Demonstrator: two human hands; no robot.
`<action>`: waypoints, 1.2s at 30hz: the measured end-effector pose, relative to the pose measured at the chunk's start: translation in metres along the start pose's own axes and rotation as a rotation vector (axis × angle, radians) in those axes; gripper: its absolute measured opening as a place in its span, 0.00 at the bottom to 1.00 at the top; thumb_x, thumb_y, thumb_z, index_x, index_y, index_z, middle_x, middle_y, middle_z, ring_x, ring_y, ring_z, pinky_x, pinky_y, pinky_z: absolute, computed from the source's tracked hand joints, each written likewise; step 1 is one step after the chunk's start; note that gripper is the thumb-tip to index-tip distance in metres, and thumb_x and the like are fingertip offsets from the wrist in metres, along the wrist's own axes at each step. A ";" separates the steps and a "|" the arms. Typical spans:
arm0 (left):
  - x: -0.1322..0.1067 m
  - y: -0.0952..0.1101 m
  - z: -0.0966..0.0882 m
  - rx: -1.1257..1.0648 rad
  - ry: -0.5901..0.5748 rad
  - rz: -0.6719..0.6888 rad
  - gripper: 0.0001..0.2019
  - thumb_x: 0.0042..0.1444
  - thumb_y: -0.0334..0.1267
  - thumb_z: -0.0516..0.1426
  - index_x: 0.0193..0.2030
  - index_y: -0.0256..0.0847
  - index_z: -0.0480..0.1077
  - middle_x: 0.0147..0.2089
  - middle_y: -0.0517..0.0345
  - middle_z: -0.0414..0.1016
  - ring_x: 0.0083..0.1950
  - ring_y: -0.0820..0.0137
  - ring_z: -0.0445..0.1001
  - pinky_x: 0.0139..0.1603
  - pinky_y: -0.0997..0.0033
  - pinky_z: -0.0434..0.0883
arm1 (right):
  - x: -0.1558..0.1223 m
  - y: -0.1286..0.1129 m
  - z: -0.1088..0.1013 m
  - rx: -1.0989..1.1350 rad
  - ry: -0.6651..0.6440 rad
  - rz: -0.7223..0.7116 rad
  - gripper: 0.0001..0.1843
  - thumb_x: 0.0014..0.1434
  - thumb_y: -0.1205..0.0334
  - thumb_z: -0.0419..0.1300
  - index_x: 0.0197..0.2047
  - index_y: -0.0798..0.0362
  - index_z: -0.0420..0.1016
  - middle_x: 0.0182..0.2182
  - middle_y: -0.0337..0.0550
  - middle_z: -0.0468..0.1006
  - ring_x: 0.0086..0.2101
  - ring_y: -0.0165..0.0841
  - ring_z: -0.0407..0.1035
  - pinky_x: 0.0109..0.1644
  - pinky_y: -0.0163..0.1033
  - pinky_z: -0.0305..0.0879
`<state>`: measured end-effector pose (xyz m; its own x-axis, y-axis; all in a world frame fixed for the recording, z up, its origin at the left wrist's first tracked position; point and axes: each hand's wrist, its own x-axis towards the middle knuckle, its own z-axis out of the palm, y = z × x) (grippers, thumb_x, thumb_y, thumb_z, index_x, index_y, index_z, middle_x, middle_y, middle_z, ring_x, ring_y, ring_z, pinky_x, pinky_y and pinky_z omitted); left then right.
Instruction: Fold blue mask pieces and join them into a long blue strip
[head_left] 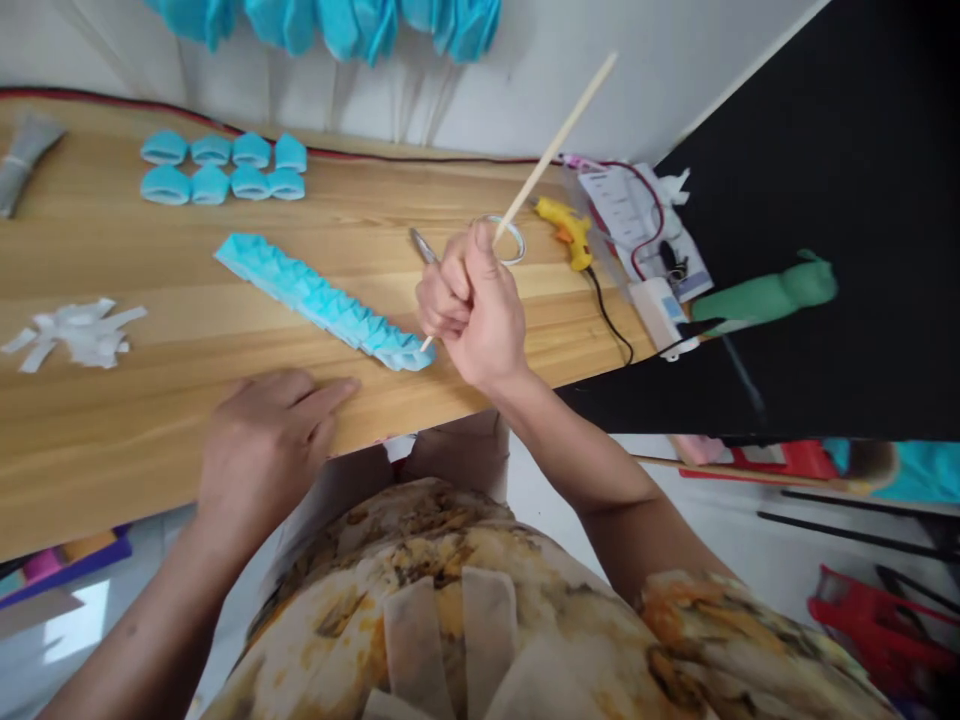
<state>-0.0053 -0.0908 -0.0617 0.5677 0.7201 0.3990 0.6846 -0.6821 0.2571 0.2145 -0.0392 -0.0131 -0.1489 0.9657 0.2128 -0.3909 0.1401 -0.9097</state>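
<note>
My right hand [480, 305] is closed in a fist round a thin wooden stick [556, 150], which slants up to the right. The stick's lower tip meets the near end of a pleated light-blue strip [322, 300] lying diagonally on the wooden table. My left hand [262, 430] rests on the table near its front edge, index finger stretched out, with nothing seen in it; part of its fingers is hidden. Just behind my right hand lie a roll of clear tape [514, 240] and a grey, pen-like tool [424, 245], both partly covered.
Small blue folded pieces [210, 183] stand in two rows at the back. White paper strips [79, 333] lie in a pile at left, below a grey bundle [28, 155]. A yellow glue gun [566, 232] with a black cord lies by a power strip [664, 310] and a green bottle-like object [769, 292].
</note>
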 end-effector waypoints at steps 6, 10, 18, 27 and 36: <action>-0.002 0.001 0.001 -0.153 0.067 -0.054 0.14 0.66 0.27 0.52 0.49 0.39 0.78 0.33 0.55 0.77 0.34 0.65 0.73 0.34 0.63 0.63 | 0.000 0.010 0.011 0.035 0.210 0.163 0.37 0.59 0.21 0.51 0.25 0.46 0.45 0.17 0.28 0.41 0.18 0.27 0.38 0.19 0.37 0.42; 0.001 0.011 -0.001 -0.294 0.164 -0.146 0.13 0.64 0.24 0.53 0.46 0.38 0.79 0.38 0.53 0.80 0.37 0.67 0.77 0.37 0.65 0.65 | -0.007 0.013 0.021 0.004 0.260 0.242 0.39 0.55 0.18 0.50 0.23 0.46 0.48 0.17 0.30 0.42 0.19 0.29 0.38 0.20 0.37 0.42; 0.010 0.030 0.007 -0.207 0.104 -0.048 0.15 0.66 0.26 0.52 0.46 0.40 0.80 0.31 0.57 0.76 0.31 0.69 0.71 0.35 0.65 0.60 | -0.028 0.025 0.015 -0.039 0.172 0.210 0.38 0.55 0.17 0.48 0.22 0.45 0.50 0.16 0.31 0.47 0.19 0.30 0.41 0.20 0.37 0.45; 0.009 0.029 0.009 -0.104 0.063 0.001 0.13 0.66 0.27 0.53 0.43 0.41 0.80 0.29 0.58 0.74 0.30 0.68 0.69 0.34 0.63 0.58 | -0.029 0.037 0.014 -0.088 0.145 0.234 0.38 0.56 0.16 0.43 0.23 0.45 0.50 0.17 0.34 0.49 0.20 0.31 0.45 0.21 0.39 0.49; 0.013 0.031 0.009 -0.061 0.010 0.007 0.15 0.66 0.26 0.52 0.41 0.40 0.80 0.30 0.56 0.76 0.32 0.65 0.70 0.33 0.62 0.56 | -0.015 -0.019 0.015 -0.125 0.264 0.038 0.31 0.72 0.35 0.42 0.23 0.47 0.45 0.18 0.33 0.41 0.18 0.31 0.40 0.22 0.38 0.46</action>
<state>0.0274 -0.1016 -0.0559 0.5674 0.7144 0.4094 0.6515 -0.6936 0.3075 0.2104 -0.0602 0.0066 0.0864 0.9919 0.0930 -0.2719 0.1133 -0.9556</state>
